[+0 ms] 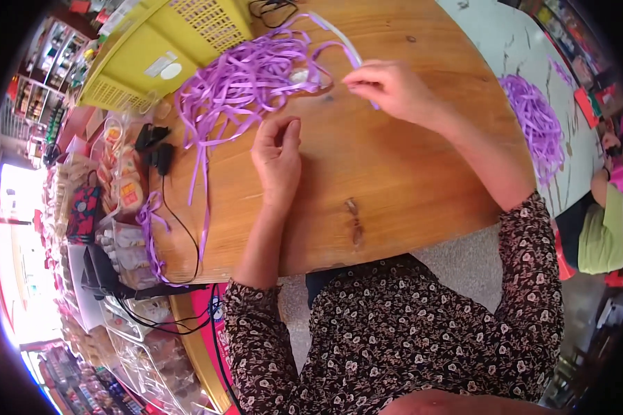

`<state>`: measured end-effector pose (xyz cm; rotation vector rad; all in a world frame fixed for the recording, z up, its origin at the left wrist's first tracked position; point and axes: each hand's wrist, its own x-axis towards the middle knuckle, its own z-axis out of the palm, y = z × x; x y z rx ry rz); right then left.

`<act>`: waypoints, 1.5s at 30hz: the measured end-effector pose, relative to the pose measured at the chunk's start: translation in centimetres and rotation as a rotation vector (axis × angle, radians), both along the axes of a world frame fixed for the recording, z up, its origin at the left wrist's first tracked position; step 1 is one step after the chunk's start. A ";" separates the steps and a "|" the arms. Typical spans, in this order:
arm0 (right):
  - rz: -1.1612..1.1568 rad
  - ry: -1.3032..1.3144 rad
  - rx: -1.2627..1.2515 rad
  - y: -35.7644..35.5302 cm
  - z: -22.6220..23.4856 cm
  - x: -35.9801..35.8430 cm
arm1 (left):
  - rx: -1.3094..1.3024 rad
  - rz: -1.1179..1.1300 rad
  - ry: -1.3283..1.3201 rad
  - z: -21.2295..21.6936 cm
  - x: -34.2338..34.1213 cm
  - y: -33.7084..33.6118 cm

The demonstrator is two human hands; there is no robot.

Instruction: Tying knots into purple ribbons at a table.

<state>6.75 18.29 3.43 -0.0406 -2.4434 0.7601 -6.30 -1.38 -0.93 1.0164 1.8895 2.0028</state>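
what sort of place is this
Probably a small shop: shelves of small goods line the wall at upper left, and packaged goods are crowded beside the wooden table.

Wooden tabletop [401,176] beneath your left fingers [281,127] and right fingers [372,72]. Beyond your left fingers, toward left, you see yellow plastic basket [187,63] with openwork walls, white label [160,65] on it. Thin black cord [273,10] beyond your left fingers, beside basket. Left of them, two small black objects [161,159], one trailing cable. Farther left, packaged goods [126,190]. Right of your right fingers, white veined table [474,24]; farther right, person's yellow-green garment [603,238].
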 end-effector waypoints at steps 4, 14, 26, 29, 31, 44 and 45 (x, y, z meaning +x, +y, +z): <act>0.061 0.160 0.137 -1.1 -0.6 -7.1 | -0.014 0.062 -0.152 -0.3 -0.5 -0.8; -0.023 0.006 0.170 -4.0 -3.3 -13.4 | 0.354 0.230 -0.407 0.7 -3.4 -0.8; -0.031 0.024 0.000 -3.4 -3.8 -12.6 | 0.274 0.198 -0.374 0.7 -2.9 -0.7; -0.008 -0.059 -0.237 -4.2 -1.7 -10.3 | 0.255 0.198 -0.161 -0.2 -2.9 -0.8; 0.005 -0.078 -0.279 -4.1 -1.4 -9.1 | 0.244 0.207 -0.004 -0.6 -2.7 -0.3; -0.097 0.075 0.425 -4.6 -4.3 -10.4 | 0.243 0.269 -0.276 0.1 -3.9 -1.5; -0.063 0.050 0.368 -4.4 -4.3 -10.1 | 0.246 0.256 -0.279 0.0 -3.6 -1.5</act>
